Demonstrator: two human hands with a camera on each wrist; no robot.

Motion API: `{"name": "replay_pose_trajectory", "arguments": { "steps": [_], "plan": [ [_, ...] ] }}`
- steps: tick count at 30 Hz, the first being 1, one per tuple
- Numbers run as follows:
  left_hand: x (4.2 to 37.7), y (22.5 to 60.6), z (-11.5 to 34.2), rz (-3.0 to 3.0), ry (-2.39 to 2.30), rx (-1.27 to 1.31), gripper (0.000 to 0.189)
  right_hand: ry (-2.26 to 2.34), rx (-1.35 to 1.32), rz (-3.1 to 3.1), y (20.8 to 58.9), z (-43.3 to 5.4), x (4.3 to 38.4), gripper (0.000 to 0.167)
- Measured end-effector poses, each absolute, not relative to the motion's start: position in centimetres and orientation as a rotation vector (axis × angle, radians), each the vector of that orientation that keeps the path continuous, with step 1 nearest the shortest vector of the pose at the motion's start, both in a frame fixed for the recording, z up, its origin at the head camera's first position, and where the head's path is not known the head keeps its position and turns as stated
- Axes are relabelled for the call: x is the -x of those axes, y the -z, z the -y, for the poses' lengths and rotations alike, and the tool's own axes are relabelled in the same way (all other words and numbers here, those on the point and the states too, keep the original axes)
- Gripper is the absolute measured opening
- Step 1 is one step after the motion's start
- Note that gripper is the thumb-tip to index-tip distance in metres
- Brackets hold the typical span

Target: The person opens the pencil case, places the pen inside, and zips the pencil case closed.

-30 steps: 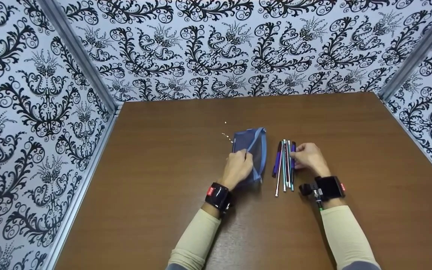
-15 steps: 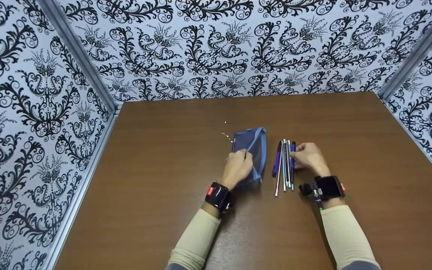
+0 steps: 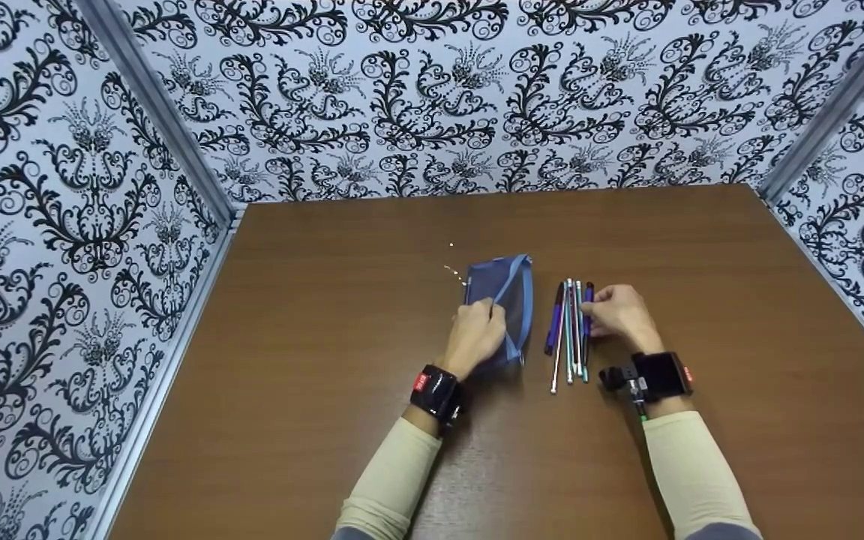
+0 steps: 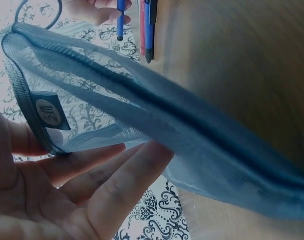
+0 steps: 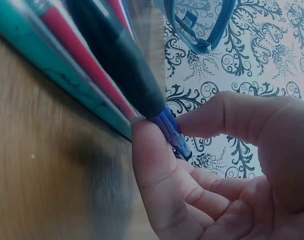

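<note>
My left hand grips a blue-grey mesh pencil case by its near left side. The case's two zip edges stand apart along its right. In the left wrist view, the mesh stretches above the fingers, with the thumb largely hidden. My right hand pinches a pen between thumb and index finger at the right side of a bundle of pencils. Close up, the pen shows a black grip and a blue barrel. Another purple-blue pen lies at the bundle's left.
Brown wooden table under everything. Small white specks show just left of the case. Patterned wall panels enclose the table at the back and sides. Each wrist carries a strapped black device.
The pen in my right hand and the nearest pencil have shifted very slightly right. My left hand and the pencil case stay in place.
</note>
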State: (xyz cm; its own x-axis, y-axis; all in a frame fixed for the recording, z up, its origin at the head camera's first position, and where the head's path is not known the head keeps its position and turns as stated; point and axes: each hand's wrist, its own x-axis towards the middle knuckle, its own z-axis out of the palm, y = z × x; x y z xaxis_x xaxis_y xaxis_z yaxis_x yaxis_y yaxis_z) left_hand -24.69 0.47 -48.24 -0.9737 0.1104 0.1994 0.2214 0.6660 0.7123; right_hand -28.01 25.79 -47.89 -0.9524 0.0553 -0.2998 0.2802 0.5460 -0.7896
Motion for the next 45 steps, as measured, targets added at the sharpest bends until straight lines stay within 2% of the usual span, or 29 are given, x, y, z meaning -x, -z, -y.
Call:
{"name": "replay_pose_trajectory", "arguments": {
  "steps": [45],
  "plan": [
    [24.6, 48.1, -0.6, 2.736, 1.189, 0.279, 0.029, 1.641, -0.311, -2.495, 46.6, -25.1, 27.9, 0.044]
  ]
}}
